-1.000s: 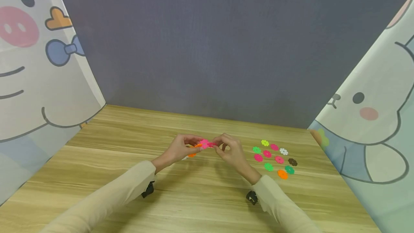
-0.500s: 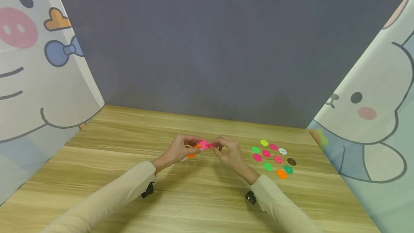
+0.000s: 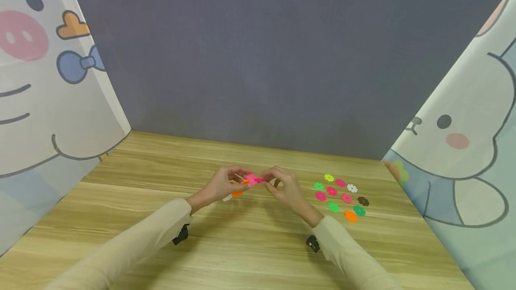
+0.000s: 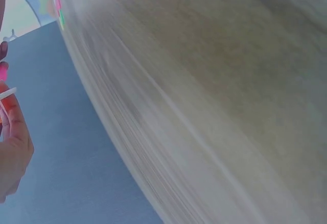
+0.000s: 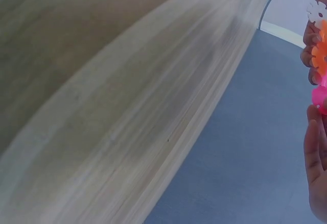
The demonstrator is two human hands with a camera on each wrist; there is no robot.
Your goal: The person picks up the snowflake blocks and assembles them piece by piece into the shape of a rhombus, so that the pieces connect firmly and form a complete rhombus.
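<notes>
I am steadying the pink flower [image 3: 251, 179] in the left hand [image 3: 224, 183], fingers clamped on its edge, while the right hand [image 3: 287, 189] is pinching the darker pink flower [image 3: 262, 180] between thumb and fingertips. I am judging this as fitting one flower into the next, so I should be lining up notch with notch, holding the two discs crosswise and pressing straight in without twisting. Whether the notches are meshing, I cannot tell.

Both flowers are sitting above the table [image 3: 242, 245], in the narrow gap between the two sets of fingertips. The orange flowers [image 5: 318, 55] and white flower [image 5: 317, 15] are trailing toward the left palm, so I should be gripping lightly there, lest the chain bend loose. The loose flowers [image 3: 332, 191] are lying well apart, beyond the right hand.
</notes>
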